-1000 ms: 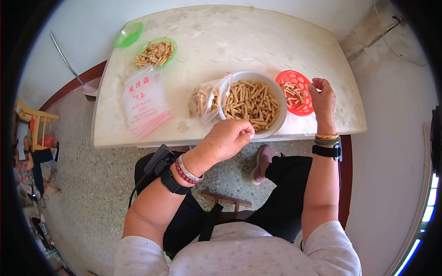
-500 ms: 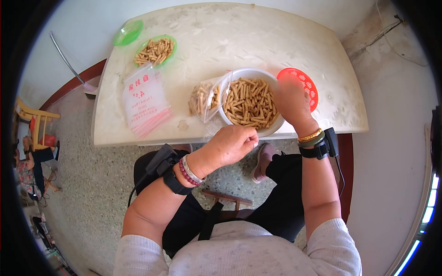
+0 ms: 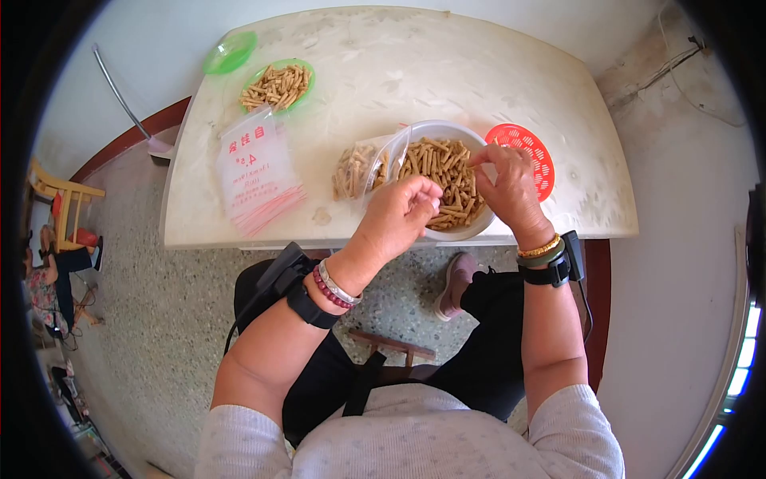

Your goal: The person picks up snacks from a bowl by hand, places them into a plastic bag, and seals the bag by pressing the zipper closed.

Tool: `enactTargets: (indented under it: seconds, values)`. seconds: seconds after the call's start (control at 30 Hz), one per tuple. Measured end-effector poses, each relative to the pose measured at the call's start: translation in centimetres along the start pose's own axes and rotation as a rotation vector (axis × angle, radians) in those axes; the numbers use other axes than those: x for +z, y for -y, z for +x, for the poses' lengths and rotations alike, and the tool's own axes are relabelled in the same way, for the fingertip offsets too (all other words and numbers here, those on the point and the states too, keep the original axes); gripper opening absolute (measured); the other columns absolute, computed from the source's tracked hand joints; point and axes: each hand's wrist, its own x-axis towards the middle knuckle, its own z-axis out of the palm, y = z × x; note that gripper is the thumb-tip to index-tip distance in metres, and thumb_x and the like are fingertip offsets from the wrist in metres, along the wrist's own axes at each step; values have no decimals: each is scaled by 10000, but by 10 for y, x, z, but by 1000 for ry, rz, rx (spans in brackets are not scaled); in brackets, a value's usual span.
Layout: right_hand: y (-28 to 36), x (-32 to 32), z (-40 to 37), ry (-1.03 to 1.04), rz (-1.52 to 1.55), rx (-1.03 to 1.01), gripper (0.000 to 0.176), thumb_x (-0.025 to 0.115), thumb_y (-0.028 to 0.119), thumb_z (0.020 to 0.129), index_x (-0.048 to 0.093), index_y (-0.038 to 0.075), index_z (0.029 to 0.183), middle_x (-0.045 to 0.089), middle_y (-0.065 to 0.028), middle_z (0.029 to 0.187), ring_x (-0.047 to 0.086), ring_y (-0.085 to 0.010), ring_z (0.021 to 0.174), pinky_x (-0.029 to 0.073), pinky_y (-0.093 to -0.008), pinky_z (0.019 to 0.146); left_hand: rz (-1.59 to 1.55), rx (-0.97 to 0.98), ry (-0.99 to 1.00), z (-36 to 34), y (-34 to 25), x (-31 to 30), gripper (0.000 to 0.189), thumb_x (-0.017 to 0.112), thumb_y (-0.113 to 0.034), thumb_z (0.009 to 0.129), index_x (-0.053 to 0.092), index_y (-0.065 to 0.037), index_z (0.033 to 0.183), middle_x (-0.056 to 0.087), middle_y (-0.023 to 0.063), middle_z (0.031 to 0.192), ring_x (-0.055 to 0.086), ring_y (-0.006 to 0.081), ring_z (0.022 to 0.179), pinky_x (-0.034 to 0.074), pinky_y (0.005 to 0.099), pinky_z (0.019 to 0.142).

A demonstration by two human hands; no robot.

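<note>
Right hand point(image 3: 507, 188) is pinching biscuit sticks point(image 3: 439, 164) in the heaped white bowl point(image 3: 435, 125), left hand point(image 3: 399, 215) is hovering, grip closed, contents hidden; zip bag point(image 3: 355, 169) is sitting part-filled.

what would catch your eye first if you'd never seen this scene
The white bowl heaped with tan snack sticks at the near edge of the table, both hands over it: left hand curled, right hand reaching into the sticks. Then the bright red basket just right of the bowl, and a green dish of more sticks at the far left corner.
</note>
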Motion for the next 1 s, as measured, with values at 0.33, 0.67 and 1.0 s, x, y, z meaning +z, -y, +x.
enactTargets:
  seconds: [0.33, 0.67, 1.0]
  values:
    - [33, -2, -3, 178, 547, 10, 207, 653, 11, 761, 615, 59, 959, 628, -80, 892, 584, -250, 880, 459, -360, 843, 41, 217, -210, 6, 5, -1, 142, 589, -96, 914, 603, -9, 1025, 592, -7, 794, 522, 39, 612, 435, 174, 525]
    - [36, -3, -5, 210, 942, 154, 271, 636, 16, 838, 576, 8, 1102, 632, -38, 949, 582, -125, 919, 468, -279, 853, -802, -2, -1, 3, -1, -12, 132, 594, -70, 907, 599, -43, 1036, 668, 84, 929, 516, 51, 586, 377, 160, 485]
    - [54, 13, -3, 148, 1239, 232, 229, 640, 21, 848, 590, 8, 1071, 624, -30, 923, 570, -113, 891, 462, -272, 829, -999, -152, 31, 0, 3, -11, 137, 611, -167, 920, 608, -82, 1026, 626, 11, 854, 491, 53, 598, 361, 172, 498]
